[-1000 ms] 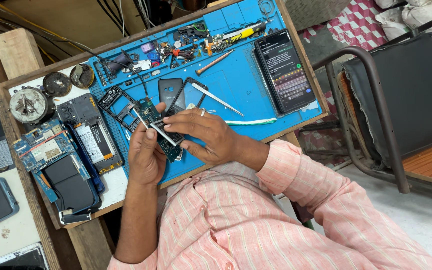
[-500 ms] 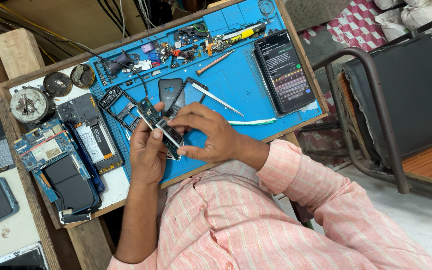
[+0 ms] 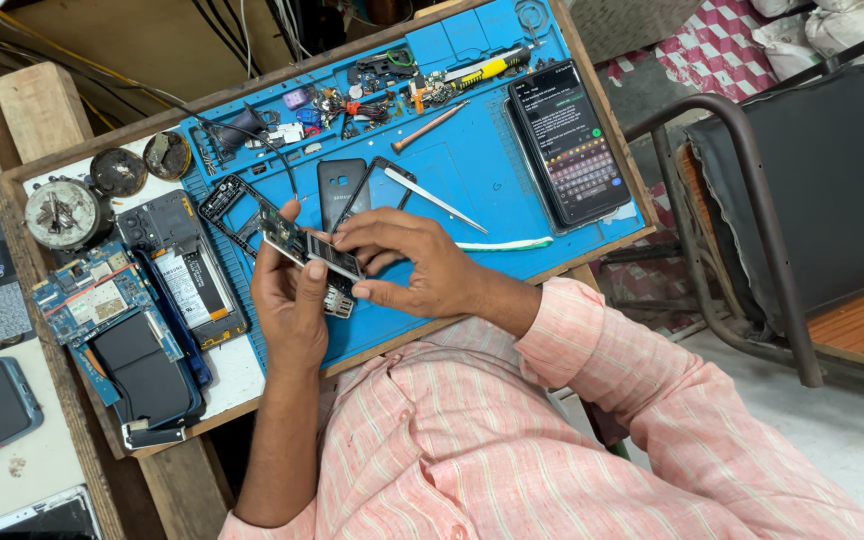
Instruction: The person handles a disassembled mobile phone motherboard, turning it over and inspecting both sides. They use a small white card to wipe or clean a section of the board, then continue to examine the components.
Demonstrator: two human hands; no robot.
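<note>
Left hand: the left hand curls around a phone circuit board, thumb side toward the blue mat, fingers wrapped under and behind the board.
Right hand: the right hand comes in from the right, fingertips pressed together on the board's upper right edge, thumb below it near a small silver part.
Board position: held just above the near edge of the blue repair mat, between the two hands, touching both.
Long axis: the board runs from upper left to lower right, slanting across the left palm.
Which hand is nearer: both touch it; the left carries it, the right works on its right end.
Nearby: a dark phone back cover, metal tweezers and a lit smartphone lie on the mat beyond the hands.
</note>
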